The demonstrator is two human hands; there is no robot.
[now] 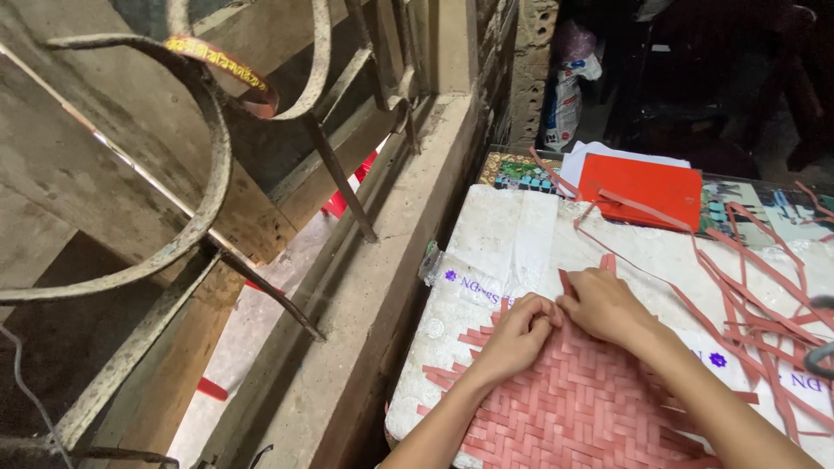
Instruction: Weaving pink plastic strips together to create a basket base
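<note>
On the white table (521, 234), both hands, left hand (514, 334) and right hand (605, 304), pinch the top edge of a pink woven mat (573, 408). It looks light and bendy; grab strip ends.

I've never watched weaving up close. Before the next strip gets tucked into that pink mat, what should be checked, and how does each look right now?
1. Both hands at the working edge: ok; left hand and right hand meet at the top edge of the woven pink mat.
2. Mat lying flat on the white foam board: ok.
3. Spare strips within reach: ok; loose pink strips lie to the right.
4. Strips untangled: not ok; they cross over each other.
5. Which strip the fingers pinch: cannot tell.
</note>
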